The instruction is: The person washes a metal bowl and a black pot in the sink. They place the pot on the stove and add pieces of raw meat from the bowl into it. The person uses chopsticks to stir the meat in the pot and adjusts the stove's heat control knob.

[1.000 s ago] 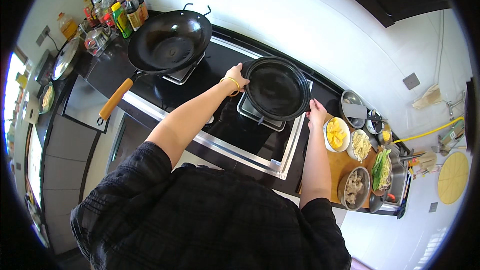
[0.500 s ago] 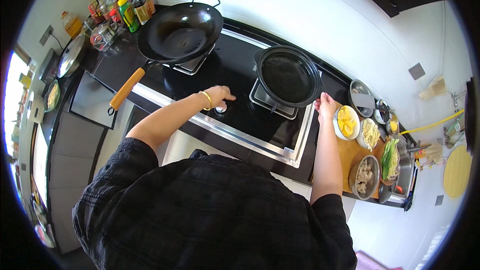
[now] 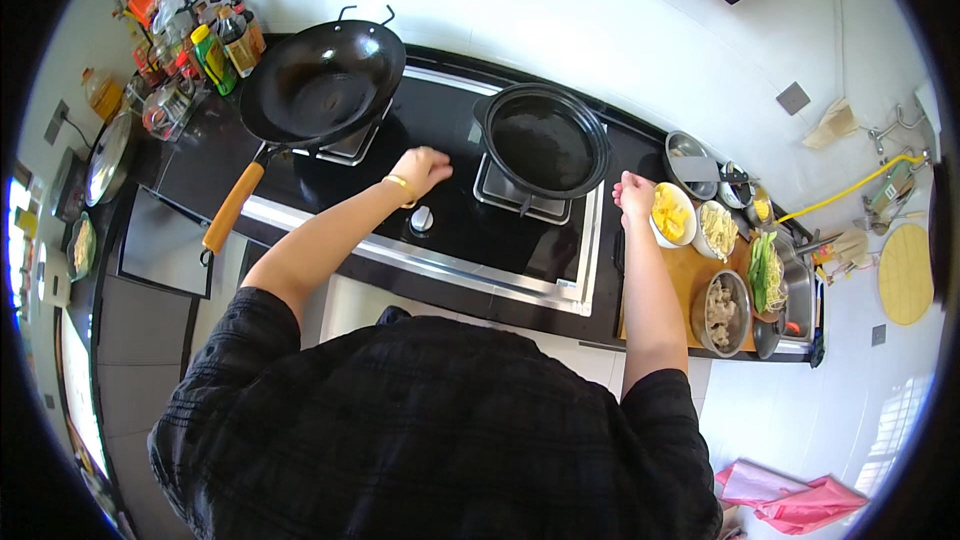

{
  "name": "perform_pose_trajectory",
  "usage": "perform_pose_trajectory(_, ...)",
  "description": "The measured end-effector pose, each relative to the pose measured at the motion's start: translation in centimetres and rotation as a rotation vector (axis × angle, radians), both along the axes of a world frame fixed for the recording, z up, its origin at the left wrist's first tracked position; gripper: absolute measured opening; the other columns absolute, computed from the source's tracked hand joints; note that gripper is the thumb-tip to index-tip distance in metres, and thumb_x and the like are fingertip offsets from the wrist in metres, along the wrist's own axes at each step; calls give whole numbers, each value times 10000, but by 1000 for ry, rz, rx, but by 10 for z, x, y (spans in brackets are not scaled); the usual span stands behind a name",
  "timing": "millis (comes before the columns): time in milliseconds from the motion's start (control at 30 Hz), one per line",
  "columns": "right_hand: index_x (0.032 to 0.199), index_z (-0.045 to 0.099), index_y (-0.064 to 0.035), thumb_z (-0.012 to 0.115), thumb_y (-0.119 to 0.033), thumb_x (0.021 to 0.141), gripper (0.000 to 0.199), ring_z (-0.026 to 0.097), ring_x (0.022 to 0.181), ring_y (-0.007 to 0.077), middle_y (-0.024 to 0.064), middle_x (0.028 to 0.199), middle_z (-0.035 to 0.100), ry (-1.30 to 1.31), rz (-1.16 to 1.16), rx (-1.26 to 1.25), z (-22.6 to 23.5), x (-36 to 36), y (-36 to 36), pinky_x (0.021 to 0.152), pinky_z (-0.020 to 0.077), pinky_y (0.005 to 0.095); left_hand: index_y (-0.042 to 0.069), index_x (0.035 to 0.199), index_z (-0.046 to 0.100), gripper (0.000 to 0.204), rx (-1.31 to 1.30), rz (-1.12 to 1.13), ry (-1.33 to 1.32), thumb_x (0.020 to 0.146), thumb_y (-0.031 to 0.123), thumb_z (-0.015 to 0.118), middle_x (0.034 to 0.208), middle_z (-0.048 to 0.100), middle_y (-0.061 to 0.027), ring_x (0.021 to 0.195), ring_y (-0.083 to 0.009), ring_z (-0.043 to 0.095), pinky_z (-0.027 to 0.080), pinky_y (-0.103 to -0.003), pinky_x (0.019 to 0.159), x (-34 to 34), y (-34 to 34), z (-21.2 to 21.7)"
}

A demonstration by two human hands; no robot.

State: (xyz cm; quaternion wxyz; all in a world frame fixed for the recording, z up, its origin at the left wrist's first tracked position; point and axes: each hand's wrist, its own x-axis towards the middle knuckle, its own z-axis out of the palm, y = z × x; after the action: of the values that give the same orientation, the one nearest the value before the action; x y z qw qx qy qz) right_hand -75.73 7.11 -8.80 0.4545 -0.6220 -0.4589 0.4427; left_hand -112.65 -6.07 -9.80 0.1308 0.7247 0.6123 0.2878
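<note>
My left hand (image 3: 424, 171), a gold bracelet at its wrist, hovers over the black cooktop (image 3: 430, 270) with fingers loosely bent and nothing seen in them. Just below it is a round silver control knob (image 3: 421, 220), apart from the fingers. My right hand (image 3: 633, 194) is held curled between the black clay pot (image 3: 545, 140) and a white bowl of yellow pieces (image 3: 672, 214); nothing shows in it. The pot sits on the right burner, its inside dark and shiny. On the left burner rests a black wok (image 3: 330, 90) with a wooden handle (image 3: 235, 206).
Right of the cooktop, a wooden board (image 3: 690, 275) bears a bowl of pale strips (image 3: 716, 231), a metal bowl of meat (image 3: 721, 315) and green vegetables (image 3: 765, 275). A sink (image 3: 797, 285) lies beyond. Sauce bottles (image 3: 213, 58) crowd the back left corner.
My left hand has lifted off the knob and moved up away from it. My right hand has come away from the pot's right side. The whole view has shifted somewhat.
</note>
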Motion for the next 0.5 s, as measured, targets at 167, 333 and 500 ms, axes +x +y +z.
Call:
perform_pose_trajectory(167,960,532,-93,520,-258,822,215,469,450,94,1,633,517,-122,64,-40,0,-10,34,375,385,220,2,1061,512,368,-211,407,-695,752,183,595,719,583,-101,601,-167,584,472,-284,485,11,82,19)
perform_pose_trajectory(333,964,513,-67,498,-310,831,278,414,395,104,19,616,483,-146,104,-202,8,-18,45,345,354,233,-12,1102,473,357,-365,413,-929,789,137,558,692,535,-55,458,-107,511,456,-226,421,15,117,20)
perform_pose_trajectory(500,890,510,-21,502,-227,830,215,346,336,98,6,524,425,40,108,-222,5,-20,48,307,280,242,-19,969,556,234,-417,348,-869,777,114,571,642,549,-31,416,-83,476,425,-209,405,13,125,10)
